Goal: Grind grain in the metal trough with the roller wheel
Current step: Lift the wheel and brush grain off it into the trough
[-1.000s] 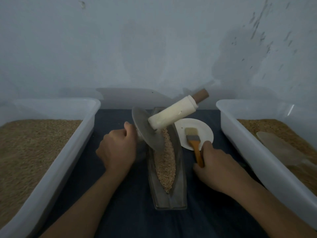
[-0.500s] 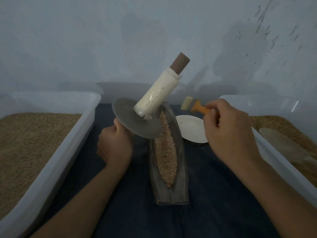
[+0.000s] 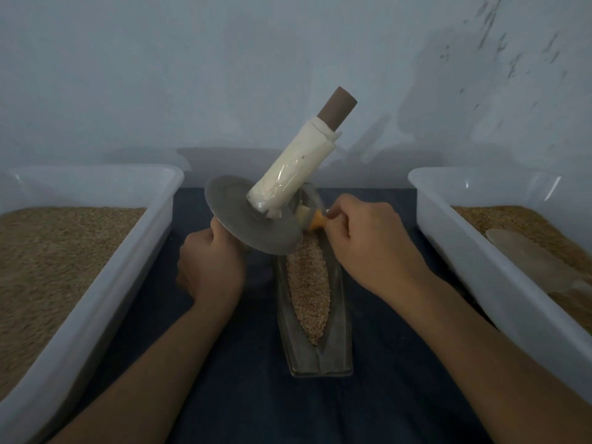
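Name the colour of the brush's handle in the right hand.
Orange, on the brush; head view shows it.

Brush comes down to the wheel!

A second ago the right hand (image 3: 371, 248) gripped the brush (image 3: 312, 218) on the white plate; half a second ago it held it up high, bristles leftward. Now it has dropped in over the far end of the trough (image 3: 315, 354), bristles right at the wheel (image 3: 253, 224) beside the handle (image 3: 296, 174), and it hides the plate. The left hand (image 3: 209, 267) has lifted the wheel off the grain (image 3: 309, 283) and tipped it, the handle swinging from a low slant to steeply upward.
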{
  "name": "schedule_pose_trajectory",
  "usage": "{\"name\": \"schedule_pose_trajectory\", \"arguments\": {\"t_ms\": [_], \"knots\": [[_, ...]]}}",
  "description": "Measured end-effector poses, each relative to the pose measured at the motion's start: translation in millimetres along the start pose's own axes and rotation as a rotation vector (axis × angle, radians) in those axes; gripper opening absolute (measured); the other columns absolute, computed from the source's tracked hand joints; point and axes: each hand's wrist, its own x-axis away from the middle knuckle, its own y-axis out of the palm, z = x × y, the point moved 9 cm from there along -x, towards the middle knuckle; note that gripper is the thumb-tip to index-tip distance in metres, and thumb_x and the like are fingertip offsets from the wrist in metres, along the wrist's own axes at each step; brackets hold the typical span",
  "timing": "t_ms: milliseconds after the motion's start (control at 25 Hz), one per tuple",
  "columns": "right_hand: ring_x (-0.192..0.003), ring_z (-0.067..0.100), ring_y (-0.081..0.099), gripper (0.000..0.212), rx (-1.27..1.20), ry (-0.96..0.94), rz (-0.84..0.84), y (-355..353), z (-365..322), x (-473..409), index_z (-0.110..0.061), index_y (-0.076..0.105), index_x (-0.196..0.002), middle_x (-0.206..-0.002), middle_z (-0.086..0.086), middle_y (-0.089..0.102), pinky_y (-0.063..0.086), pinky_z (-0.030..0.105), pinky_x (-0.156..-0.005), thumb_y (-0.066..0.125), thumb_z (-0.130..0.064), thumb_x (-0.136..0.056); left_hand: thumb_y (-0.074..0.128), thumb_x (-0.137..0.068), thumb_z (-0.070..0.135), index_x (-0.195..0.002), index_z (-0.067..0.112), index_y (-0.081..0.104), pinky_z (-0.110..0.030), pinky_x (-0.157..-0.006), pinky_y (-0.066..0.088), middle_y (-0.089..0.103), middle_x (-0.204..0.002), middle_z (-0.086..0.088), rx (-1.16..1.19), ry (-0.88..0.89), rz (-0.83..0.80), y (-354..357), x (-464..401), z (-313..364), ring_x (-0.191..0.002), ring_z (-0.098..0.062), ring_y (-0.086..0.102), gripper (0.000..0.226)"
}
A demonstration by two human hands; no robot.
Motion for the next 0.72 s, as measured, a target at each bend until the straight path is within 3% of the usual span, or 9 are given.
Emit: {"name": "schedule_pose_trajectory", "arguments": {"t_ms": [200, 320, 360, 480, 560, 720], "knots": [[-0.046, 0.017, 0.044, 0.034, -0.038, -0.034, 0.137, -38, -2, 7, -0.013, 0.05, -0.06, -0.048, -0.005, 0.042, 0.032, 0.022, -0.041, 0.042, -0.03, -0.088, 0.053, -0.099, 0.023, -0.054, 0.016, 0.043, -0.034, -0.059, 0.029, 0.047, -0.057, -0.004, 0.006, -0.012, 0.008, -1, 1, -1, -0.055, -0.019, 0.038, 0.047], [-0.049, 0.013, 0.049, 0.031, -0.039, -0.052, 0.225, -48, 0, -4, -0.011, 0.063, -0.071, -0.052, -0.009, 0.047, 0.034, 0.021, -0.043, 0.047, -0.023, -0.094, 0.053, -0.1, 0.023, -0.054, 0.015, 0.046, -0.034, -0.06, 0.03, 0.05, -0.059, -0.006, 0.009, -0.021, 0.005, -1, 3, -1, -0.056, -0.019, 0.041, 0.047], [-0.05, 0.011, 0.051, 0.028, -0.03, -0.049, 0.206, -42, 0, -8, -0.01, 0.068, -0.079, -0.056, -0.007, 0.052, 0.036, 0.02, -0.044, 0.048, -0.019, -0.097, 0.053, -0.1, 0.023, -0.054, 0.015, 0.046, -0.034, -0.06, 0.031, 0.05, -0.059, -0.006, 0.006, -0.021, 0.005, -1, 3, -1, -0.056, -0.019, 0.041, 0.047], [-0.063, 0.012, 0.056, 0.024, 0.016, -0.026, 0.025, -9, -1, -16, -0.01, 0.068, -0.093, -0.07, -0.001, 0.059, 0.046, 0.036, -0.057, 0.048, -0.019, -0.103, 0.053, -0.1, 0.025, -0.055, 0.014, 0.046, -0.034, -0.061, 0.031, 0.05, -0.058, -0.006, 0.006, -0.013, -0.009, 1, 3, 0, -0.056, -0.02, 0.042, 0.047], [-0.063, 0.016, 0.057, 0.023, 0.026, -0.003, -0.048, 5, 3, -10, -0.012, 0.065, -0.09, -0.069, -0.001, 0.059, 0.045, 0.038, -0.059, 0.048, -0.022, -0.102, 0.052, -0.1, 0.028, -0.056, 0.014, 0.047, -0.035, -0.062, 0.032, 0.05, -0.059, -0.007, 0.009, 0.003, -0.02, 2, 2, 0, -0.057, -0.021, 0.043, 0.047], [-0.052, 0.022, 0.051, 0.035, 0.006, -0.052, 0.082, -22, 4, 7, -0.012, 0.056, -0.066, -0.052, -0.004, 0.048, 0.039, 0.03, -0.044, 0.042, -0.034, -0.09, 0.049, -0.1, 0.03, -0.053, 0.016, 0.044, -0.034, -0.06, 0.03, 0.046, -0.055, -0.003, -0.001, 0.019, -0.013, 2, 2, 1, -0.055, -0.02, 0.042, 0.049]]}}
